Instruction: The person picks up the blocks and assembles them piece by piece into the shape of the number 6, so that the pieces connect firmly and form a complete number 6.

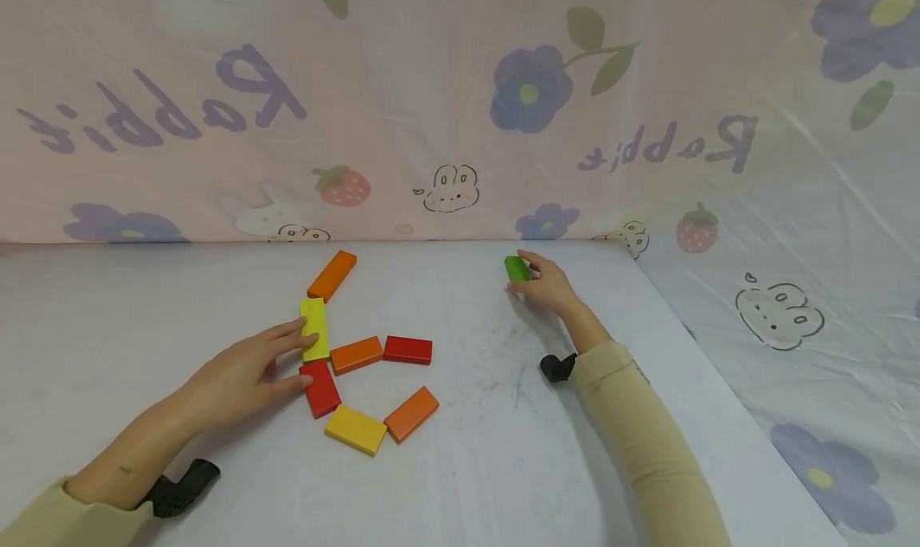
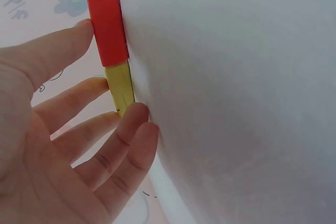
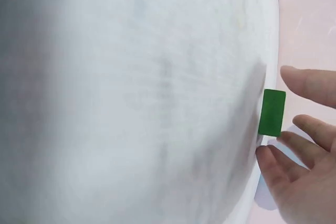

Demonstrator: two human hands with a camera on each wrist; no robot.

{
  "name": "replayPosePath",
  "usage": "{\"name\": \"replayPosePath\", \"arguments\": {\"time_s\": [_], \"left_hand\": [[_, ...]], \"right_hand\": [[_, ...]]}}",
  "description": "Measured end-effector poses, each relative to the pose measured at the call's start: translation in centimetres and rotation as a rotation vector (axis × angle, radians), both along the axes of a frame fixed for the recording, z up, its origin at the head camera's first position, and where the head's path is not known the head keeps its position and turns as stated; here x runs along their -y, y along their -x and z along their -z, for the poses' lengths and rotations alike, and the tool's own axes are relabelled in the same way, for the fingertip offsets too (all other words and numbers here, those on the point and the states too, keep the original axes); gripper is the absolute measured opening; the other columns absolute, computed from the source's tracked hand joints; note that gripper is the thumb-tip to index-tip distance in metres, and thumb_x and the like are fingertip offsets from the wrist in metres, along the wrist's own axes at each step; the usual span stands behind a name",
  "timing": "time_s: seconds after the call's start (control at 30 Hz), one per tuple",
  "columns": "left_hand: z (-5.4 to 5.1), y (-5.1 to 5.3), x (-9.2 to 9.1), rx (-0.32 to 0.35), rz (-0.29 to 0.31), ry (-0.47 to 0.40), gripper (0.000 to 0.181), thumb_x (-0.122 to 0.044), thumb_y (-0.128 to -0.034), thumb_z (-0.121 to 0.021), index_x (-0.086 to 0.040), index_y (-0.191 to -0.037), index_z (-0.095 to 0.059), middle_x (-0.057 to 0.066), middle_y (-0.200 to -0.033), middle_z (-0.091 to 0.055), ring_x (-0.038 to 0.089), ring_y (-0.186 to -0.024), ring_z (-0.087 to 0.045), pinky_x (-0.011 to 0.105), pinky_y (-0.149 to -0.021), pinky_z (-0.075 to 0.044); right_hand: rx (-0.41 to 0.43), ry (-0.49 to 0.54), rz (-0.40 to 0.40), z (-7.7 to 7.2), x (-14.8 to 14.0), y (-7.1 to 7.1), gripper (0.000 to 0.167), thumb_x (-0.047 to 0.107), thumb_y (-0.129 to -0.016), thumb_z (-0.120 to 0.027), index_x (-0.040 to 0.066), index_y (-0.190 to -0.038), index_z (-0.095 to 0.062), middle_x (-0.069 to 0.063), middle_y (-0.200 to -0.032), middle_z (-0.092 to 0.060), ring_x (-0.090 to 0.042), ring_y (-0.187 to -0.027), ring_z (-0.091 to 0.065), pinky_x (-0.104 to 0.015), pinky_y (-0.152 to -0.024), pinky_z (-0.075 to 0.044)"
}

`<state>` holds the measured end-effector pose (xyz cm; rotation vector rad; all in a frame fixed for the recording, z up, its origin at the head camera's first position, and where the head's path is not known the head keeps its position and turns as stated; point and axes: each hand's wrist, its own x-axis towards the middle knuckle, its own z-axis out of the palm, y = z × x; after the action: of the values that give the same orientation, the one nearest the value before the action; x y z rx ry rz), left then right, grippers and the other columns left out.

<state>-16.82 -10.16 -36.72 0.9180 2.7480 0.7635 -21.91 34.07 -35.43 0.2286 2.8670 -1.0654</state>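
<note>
My left hand (image 1: 240, 375) lies along the left side of the block row, its fingers extended and loosely bent. Its fingertips touch the yellow block (image 1: 315, 331), and the thumb tip is at the red block (image 1: 320, 389). In the left wrist view, the red block (image 2: 106, 19) and the yellow block (image 2: 120, 88) line up end to end beside the fingers (image 2: 86, 95). Toward the back right, my right hand (image 1: 549, 285) is around a green block (image 1: 517, 269). The right wrist view shows the green block (image 3: 272, 113) between thumb and fingers, with a small gap at the thumb.
An orange block (image 1: 333, 275) touches the yellow block's far end. Right of the row lie another orange block (image 1: 356, 355) and a red one (image 1: 408, 350). Nearer me are a darker yellow block (image 1: 355, 430) and an orange block (image 1: 412, 414). A printed curtain (image 1: 431, 92) borders the white table (image 1: 489, 467).
</note>
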Motion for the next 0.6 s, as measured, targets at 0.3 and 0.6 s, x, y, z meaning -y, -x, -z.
{"name": "replayPosePath", "arguments": {"time_s": [0.3, 0.6], "left_hand": [[0.02, 0.0, -0.06, 0.009, -0.005, 0.005, 0.058, -0.032, -0.0818, -0.074, -0.008, -0.132, -0.058, 0.023, -0.144, -0.044, 0.041, -0.12, -0.05, 0.059, -0.092, -0.046], [0.01, 0.07, 0.04, 0.002, 0.0, 0.001, 0.058, -0.032, -0.082, -0.074, -0.008, -0.132, -0.058, 0.023, -0.144, -0.044, 0.044, -0.125, -0.046, 0.06, -0.095, -0.044]], "right_hand": [[0.017, -0.004, 0.015, -0.11, -0.16, 0.32, 0.068, 0.017, -0.091, -0.065, 0.009, -0.15, -0.032, -0.021, -0.153, -0.032, -0.041, -0.138, -0.034, -0.051, -0.107, -0.038], [0.048, -0.057, -0.01, -0.21, -0.26, 0.52, 0.072, 0.021, -0.09, -0.067, 0.008, -0.15, -0.03, -0.022, -0.149, -0.036, -0.04, -0.134, -0.038, -0.051, -0.105, -0.038]]}}
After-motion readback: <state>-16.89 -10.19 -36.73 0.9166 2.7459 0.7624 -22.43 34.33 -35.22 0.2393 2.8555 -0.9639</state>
